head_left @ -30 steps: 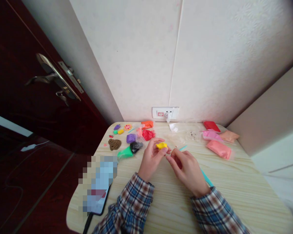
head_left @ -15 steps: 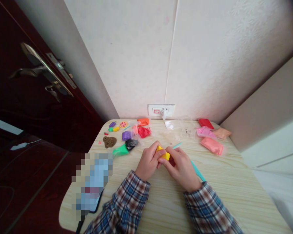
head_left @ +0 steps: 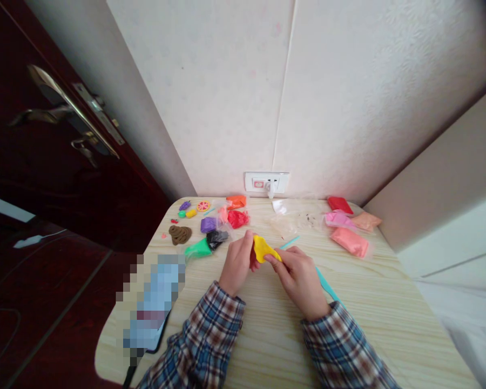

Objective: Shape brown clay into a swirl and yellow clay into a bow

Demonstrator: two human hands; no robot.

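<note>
A flattened piece of yellow modelling clay (head_left: 263,249) is up between my two hands over the middle of the table. My right hand (head_left: 302,275) pinches its right end between thumb and fingers. At its left edge, my left hand (head_left: 237,266) holds it with curled fingers, some of them hidden behind the clay. A turquoise tool (head_left: 327,283) lies partly under my right forearm, and a thin turquoise stick (head_left: 289,242) rests just beyond the hands.
Bags of green (head_left: 199,248), black (head_left: 216,239), purple (head_left: 208,225) and red (head_left: 238,219) clay lie left. Beside them are a brown coil (head_left: 180,234) and small shaped pieces. Pink packets (head_left: 350,241) lie right. A blurred-out phone (head_left: 156,302) sits front left. A socket (head_left: 266,182) is on the wall.
The yellow clay has gone from a compact lump squeezed by both hands to a wider, flatter sheet. My left thumb has come off its front, and the hands have shifted slightly apart.
</note>
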